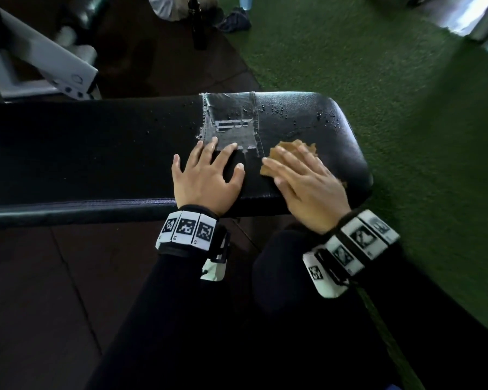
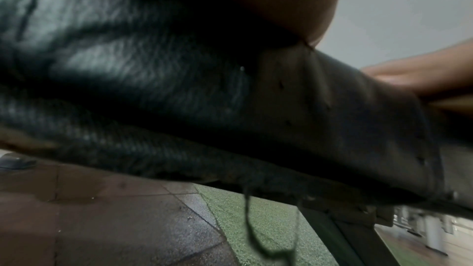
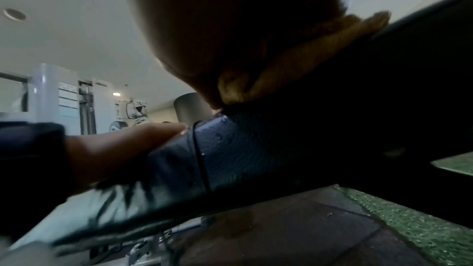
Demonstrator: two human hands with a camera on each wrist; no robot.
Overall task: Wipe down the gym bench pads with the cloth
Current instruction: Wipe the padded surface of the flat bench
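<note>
We are mid-wipe: right hand (image 1: pixel 307 181) lies flat on the brown cloth (image 1: pixel 290 149), fingers straight, pressing it onto the end of the black bench pad (image 1: pixel 307 108), near its front edge. Its grip is open, nothing curled round the cloth, just palm pressure. Left hand (image 1: pixel 206 175) is spread flat on the pad just beside, fingertips touching the taped patch (image 1: pixel 231 122), holding nothing, likely bracing. Water drops (image 1: pixel 327 115) sit on the far side of the pad beyond the cloth, so we judge that area unwiped. Next move calls for pushing the cloth away across the drops, keeping the palm pressed down, then working left over the tape and the long dark stretch of pad
</note>
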